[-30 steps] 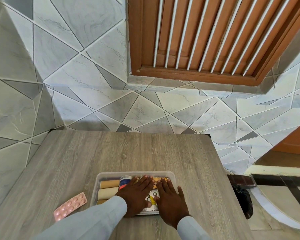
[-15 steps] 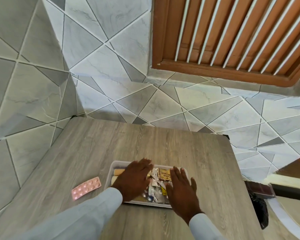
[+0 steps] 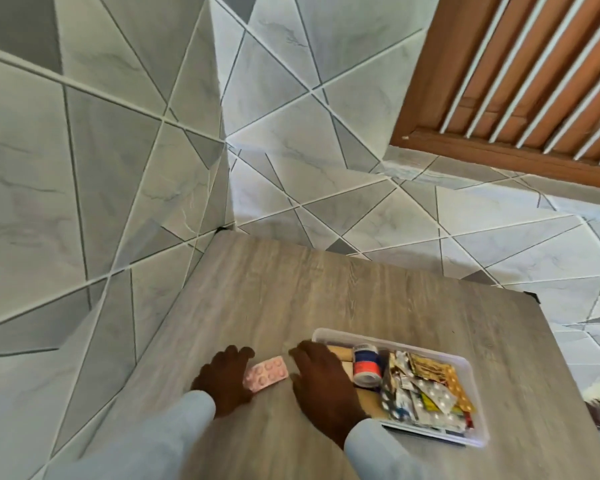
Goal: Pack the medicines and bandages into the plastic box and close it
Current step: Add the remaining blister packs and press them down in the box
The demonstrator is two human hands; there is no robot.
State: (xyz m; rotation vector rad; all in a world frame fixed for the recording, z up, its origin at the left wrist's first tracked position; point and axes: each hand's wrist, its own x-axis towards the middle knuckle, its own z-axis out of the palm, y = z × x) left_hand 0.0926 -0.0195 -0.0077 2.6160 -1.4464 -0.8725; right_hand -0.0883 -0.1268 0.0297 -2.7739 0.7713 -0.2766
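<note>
Wooden table (image 3: 326, 289), near edge: pink blister pack (image 3: 265, 372) lying flat, left hand (image 3: 224, 379) with fingers curled at its left end, right hand (image 3: 323, 379) spread flat just right of it. Clear plastic box (image 3: 465, 367), lidless, toward right edge: bandage rolls (image 3: 340, 351), red-and-blue bottle (image 3: 366, 365), foil strips (image 3: 420, 393).

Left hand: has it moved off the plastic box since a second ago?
Yes. The left hand has left the plastic box and gone leftward across the table; it now touches the pink blister pack lying beside the box.
</note>
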